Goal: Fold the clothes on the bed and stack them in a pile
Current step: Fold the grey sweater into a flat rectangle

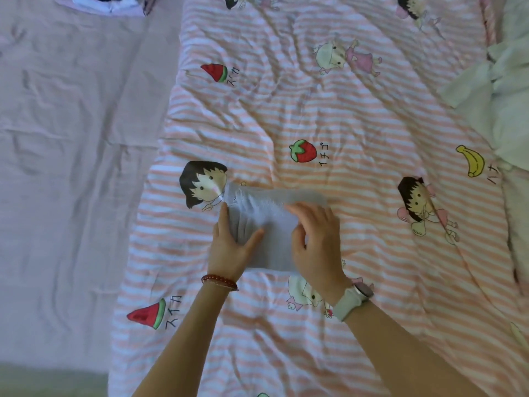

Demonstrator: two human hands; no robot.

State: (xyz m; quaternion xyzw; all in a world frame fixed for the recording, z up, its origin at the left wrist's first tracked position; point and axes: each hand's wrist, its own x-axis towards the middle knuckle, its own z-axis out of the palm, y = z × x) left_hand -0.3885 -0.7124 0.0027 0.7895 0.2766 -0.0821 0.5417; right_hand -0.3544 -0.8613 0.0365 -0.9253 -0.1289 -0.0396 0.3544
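Just below the middle of the frame lies one pale grey garment (266,224), partly folded, on a pink-and-white striped quilt (357,116) printed with cartoon children and fruit. Two hands work on it. The left hand (232,242) lies flat on the garment's left edge, its fingers (221,222) straight along that side and the thumb spread across the cloth. The right hand (315,239) rests on the garment's right part with its fingers (297,233) curled down, seeming to pinch a fold of the cloth; the upper edge of the garment beside it is blurred.

One red bead bracelet (219,282) sits on the left wrist, and one watch with a pale strap (353,300) on the right wrist. The quilt shows two watermelon slices, one strawberry, one banana and several cartoon figures.

Left of the quilt runs a plain lilac sheet (71,138), creased. At the right edge of the frame lies a heap of pale green-white cloth (503,90), well apart from the hands and cut off by the border. At the upper left, a small bundle of dark and white fabric (106,4) is cropped by the top edge, too little showing to name. The garment's kind cannot be made out, and the lower right part of it is hidden under the right hand.
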